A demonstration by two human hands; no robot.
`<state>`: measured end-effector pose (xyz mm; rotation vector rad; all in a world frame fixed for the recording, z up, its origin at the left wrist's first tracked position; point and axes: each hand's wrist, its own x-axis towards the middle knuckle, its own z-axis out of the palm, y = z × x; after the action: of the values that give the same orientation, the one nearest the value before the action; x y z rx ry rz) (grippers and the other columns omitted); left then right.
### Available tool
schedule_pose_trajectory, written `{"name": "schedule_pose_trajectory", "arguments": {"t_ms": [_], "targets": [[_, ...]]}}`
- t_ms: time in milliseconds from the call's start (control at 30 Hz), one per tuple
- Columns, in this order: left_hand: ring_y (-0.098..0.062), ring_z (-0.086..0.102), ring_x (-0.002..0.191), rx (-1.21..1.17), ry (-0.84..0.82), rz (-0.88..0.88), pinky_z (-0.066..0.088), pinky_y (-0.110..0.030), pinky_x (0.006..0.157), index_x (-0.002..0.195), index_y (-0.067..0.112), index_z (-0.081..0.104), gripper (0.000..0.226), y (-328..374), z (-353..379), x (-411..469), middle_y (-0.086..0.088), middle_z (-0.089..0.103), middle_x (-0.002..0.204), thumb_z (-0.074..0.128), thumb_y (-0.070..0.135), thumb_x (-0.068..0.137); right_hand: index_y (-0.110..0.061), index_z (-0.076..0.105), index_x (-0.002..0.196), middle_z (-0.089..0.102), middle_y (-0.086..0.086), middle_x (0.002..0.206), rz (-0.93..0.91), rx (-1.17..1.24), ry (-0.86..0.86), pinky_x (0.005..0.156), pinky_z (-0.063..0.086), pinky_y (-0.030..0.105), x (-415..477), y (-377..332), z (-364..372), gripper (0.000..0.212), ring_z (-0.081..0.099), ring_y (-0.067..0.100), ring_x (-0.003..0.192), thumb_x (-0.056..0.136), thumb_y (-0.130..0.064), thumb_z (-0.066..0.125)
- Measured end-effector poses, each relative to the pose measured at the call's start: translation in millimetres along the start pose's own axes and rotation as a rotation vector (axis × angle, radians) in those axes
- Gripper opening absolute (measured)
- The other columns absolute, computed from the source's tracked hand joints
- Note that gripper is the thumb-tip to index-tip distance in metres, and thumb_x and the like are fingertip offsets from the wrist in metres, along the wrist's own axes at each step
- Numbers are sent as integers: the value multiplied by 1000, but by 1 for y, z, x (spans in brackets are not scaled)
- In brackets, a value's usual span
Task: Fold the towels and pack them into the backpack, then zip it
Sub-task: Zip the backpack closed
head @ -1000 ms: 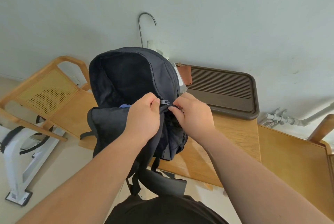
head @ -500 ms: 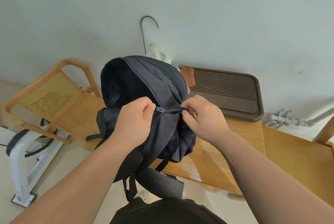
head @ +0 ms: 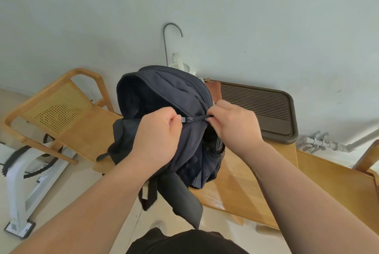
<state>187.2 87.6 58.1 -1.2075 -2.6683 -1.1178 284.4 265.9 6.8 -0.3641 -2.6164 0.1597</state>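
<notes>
Nearest us, our left hand has its fingers curled, thumb and forefinger pinching the zipper pull, while our right hand pinches the seam just right of it, holding it taut. The backpack stands at the near edge of the wooden table; no towels show, so we judge them packed inside. Only the short stretch between our hands looks zipped, and farther back the mouth gapes, so most of the zipping remains.
</notes>
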Motion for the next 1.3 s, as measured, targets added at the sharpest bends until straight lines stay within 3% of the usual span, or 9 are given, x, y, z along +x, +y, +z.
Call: {"name": "schedule_pose_trajectory", "arguments": {"t_ms": [333, 433, 533, 633, 700, 867, 1000, 1200, 1300], "targets": [[-10, 40, 49, 61, 23, 25, 36, -11, 52, 60, 29, 35, 46, -3, -23, 6, 10, 39, 53, 53, 21, 100, -25, 66, 93, 59, -9, 86, 78, 11, 6, 48, 44, 29, 2, 10, -5, 15, 59, 18, 67, 97, -35, 56], [-10, 40, 48, 50, -4, -1, 29, -14, 48, 59, 28, 35, 47, -14, -27, 2, 9, 38, 52, 54, 20, 100, -27, 65, 94, 59, -10, 86, 85, 48, -54, 53, 49, 32, 2, 3, -2, 15, 59, 16, 69, 98, -38, 55], [-9, 38, 49, -1, -21, -45, 25, -13, 50, 58, 27, 36, 46, -28, -31, -1, 9, 37, 52, 54, 19, 100, -28, 64, 94, 52, -13, 83, 109, 81, -135, 55, 42, 28, 2, -10, -4, 15, 57, 14, 71, 93, -40, 55], [-9, 40, 50, -45, -46, -44, 27, -15, 52, 60, 26, 40, 42, -39, -35, -1, 9, 39, 52, 53, 21, 100, -32, 64, 106, 46, -18, 84, 106, 216, -135, 58, 37, 21, 2, -38, -10, 34, 52, 6, 73, 80, -51, 53], [-9, 43, 51, -60, -61, 3, 30, -14, 51, 62, 26, 44, 39, -44, -38, 0, 8, 42, 53, 53, 23, 100, -32, 66, 113, 51, -18, 92, 46, 267, -93, 60, 43, 21, 5, -61, -11, 43, 55, 6, 75, 80, -58, 59], [-11, 47, 52, -43, -76, 105, 33, -15, 50, 67, 18, 52, 33, -63, -44, 9, 6, 47, 55, 55, 23, 100, -23, 72, 96, 59, -7, 89, -9, 39, -37, 55, 50, 30, 20, -99, 9, 18, 63, 16, 74, 91, -40, 67], [-11, 43, 50, -82, -87, 137, 31, -17, 48, 59, 29, 37, 45, -92, -62, 21, 7, 38, 50, 54, 21, 99, -23, 66, 86, 56, -6, 85, 96, -102, 23, 49, 48, 36, 24, -106, 24, 21, 60, 18, 71, 98, -36, 56], [-18, 45, 56, -131, -166, 224, 32, -25, 49, 64, 16, 49, 36, -131, -87, 47, 2, 44, 53, 50, 26, 98, -29, 69, 89, 55, -13, 82, 329, -122, -59, 56, 44, 28, 38, -130, 15, 15, 59, 13, 73, 94, -40, 61], [-21, 48, 61, -200, -218, 278, 35, -27, 51, 67, 12, 53, 34, -143, -102, 59, 0, 46, 55, 51, 26, 98, -31, 70, 93, 49, -17, 77, 307, -35, -93, 59, 44, 24, 51, -159, 7, 23, 51, 5, 69, 88, -49, 57]]}}
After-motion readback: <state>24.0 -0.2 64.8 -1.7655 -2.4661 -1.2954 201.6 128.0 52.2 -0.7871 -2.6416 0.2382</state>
